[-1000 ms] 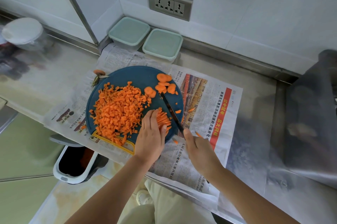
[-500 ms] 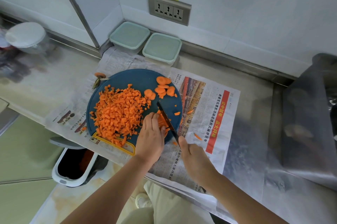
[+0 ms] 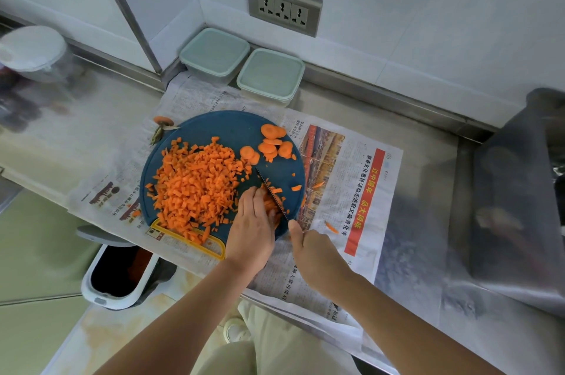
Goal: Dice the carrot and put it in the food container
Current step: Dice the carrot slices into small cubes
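Orange diced carrot (image 3: 195, 188) lies heaped on the left half of a round blue chopping board (image 3: 220, 127), which sits on newspaper (image 3: 351, 191) spread over the steel bench (image 3: 428, 222). A few carrot rounds (image 3: 272, 142) wait uncut at the board's far right.

The left hand (image 3: 250, 231) has its fingers laid nearly straight over a small bundle of carrot strips (image 3: 270, 206), pressing them to the board. The right hand (image 3: 315, 252) is curled round the handle of a knife (image 3: 270, 191), and the dark blade stands just right of the left fingertips. Two food containers (image 3: 214, 53) stand side by side against the wall beyond the board, both with lids on.

The carrot looks firm and stiff, so the strips should keep their shape under the blade, though they may skid on the smooth board. The dice are small, light and loose, and they scatter easily: a stray piece (image 3: 331, 227) lies on the newspaper. Pinching them up would be slow. Scooping with cupped hands, or lifting the board by its yellow handle (image 3: 189, 240) and sliding them off, looks surer, once a lid comes off.
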Available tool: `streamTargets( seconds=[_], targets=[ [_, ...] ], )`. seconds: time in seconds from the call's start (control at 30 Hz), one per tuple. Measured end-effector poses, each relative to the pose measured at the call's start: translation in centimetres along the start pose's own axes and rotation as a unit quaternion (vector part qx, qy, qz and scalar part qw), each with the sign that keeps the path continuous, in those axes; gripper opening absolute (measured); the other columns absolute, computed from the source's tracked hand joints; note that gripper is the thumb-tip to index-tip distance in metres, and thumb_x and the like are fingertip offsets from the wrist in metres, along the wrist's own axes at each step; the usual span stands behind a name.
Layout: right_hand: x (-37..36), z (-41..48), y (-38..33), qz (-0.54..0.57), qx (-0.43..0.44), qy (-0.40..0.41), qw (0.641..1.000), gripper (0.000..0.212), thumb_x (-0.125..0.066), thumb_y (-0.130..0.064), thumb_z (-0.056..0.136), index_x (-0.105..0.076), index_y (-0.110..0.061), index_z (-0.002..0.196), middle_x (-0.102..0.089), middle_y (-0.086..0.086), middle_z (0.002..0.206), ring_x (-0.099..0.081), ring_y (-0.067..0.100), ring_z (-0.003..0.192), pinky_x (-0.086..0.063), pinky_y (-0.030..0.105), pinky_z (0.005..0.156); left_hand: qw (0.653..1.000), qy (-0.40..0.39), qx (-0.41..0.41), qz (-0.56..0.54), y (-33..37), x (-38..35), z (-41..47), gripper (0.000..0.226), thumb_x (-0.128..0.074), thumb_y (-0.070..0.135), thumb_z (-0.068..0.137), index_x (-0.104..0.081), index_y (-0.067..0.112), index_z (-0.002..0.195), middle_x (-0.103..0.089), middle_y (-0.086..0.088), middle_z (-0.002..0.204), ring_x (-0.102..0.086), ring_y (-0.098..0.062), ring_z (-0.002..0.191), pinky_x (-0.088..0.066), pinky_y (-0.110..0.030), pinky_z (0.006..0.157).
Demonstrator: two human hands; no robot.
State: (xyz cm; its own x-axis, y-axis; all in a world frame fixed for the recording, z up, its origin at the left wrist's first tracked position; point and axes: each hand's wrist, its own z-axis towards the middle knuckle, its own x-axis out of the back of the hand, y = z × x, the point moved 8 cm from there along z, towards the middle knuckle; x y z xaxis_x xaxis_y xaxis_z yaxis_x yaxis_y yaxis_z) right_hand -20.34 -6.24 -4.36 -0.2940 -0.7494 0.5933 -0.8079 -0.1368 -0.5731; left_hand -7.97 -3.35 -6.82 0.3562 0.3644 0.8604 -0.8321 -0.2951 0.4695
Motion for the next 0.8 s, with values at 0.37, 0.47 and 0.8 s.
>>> streamTargets(
  seconds=[0.37, 0.47, 0.8],
  targets=[
    [-0.5, 0.5, 2.5, 0.272, -0.063, -0.004, 0.96, 0.059, -0.029, -0.054, 0.099, -0.042, -0.013, 0.058, -0.029, -0.004, 0.041, -0.026, 0.01, 0.033, -0.023, 0.023, 0.038, 0.999, 0.0, 0.008, -0.031, 0.2, 1.5, -0.3, 0.052, -0.032, 0.037, 0.098, -0.036, 0.0, 0.133, -0.045, -0.018, 0.13, -0.05, -0.03, 0.118, -0.045, -0.031, 0.094],
    [0.0, -0.4, 2.5, 0.242, -0.027, 0.022, 0.97, 0.06, -0.03, -0.054, 0.097, -0.039, -0.01, 0.057, -0.029, 0.001, 0.047, -0.024, 0.012, 0.037, -0.023, 0.025, 0.041, 1.0, 0.003, 0.021, -0.008, -0.2, 1.9, -0.4, 0.059, -0.032, 0.044, 0.098, -0.034, -0.001, 0.135, -0.043, -0.019, 0.131, -0.045, -0.031, 0.121, -0.038, -0.034, 0.1],
    [-1.0, -1.3, 1.5, 0.178, 0.009, 0.045, 0.983, 0.06, -0.03, -0.048, 0.1, -0.031, -0.011, 0.053, -0.027, -0.004, 0.042, -0.027, 0.01, 0.038, -0.031, 0.031, 0.049, 0.995, -0.02, 0.047, 0.09, -0.4, 1.4, -0.6, 0.053, -0.026, 0.037, 0.098, -0.044, -0.003, 0.126, -0.05, -0.019, 0.118, -0.042, -0.033, 0.111, -0.032, -0.04, 0.1]
  ],
)
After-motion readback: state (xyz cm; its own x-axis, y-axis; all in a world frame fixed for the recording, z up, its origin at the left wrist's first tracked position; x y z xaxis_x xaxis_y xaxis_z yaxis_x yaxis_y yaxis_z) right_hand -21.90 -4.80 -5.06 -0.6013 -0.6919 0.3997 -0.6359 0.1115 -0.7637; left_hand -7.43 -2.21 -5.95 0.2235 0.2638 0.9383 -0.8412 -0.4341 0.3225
